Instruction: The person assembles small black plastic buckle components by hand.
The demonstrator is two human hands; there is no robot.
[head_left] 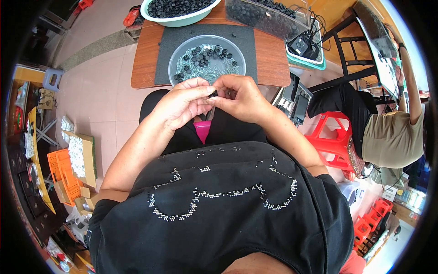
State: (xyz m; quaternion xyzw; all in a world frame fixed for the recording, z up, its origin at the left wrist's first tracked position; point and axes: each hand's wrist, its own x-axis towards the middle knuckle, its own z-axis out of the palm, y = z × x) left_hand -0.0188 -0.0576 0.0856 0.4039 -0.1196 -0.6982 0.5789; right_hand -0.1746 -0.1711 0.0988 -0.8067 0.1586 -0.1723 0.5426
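Note:
Just in front of the near table edge, my left hand (182, 101) and my right hand (242, 98) meet with their fingertips together. Pinched between them is a small black plastic piece (213, 94), mostly hidden by the fingers. Both hands are closed on it. Beyond them, a clear round basin (170, 64) stands on a dark grey mat (248, 52). Many thin silvery screws (207, 73) lie inside it, with small round black plastic caps (200, 58) heaped among them.
At the table's far side stand a pale green bowl (182, 21) and a clear bin (255, 25), both full of black pieces. Beside the table is a basket with black adapters (303, 48). Another person sits at right, near a red stool (331, 137). Something pink (202, 130) shows between my knees.

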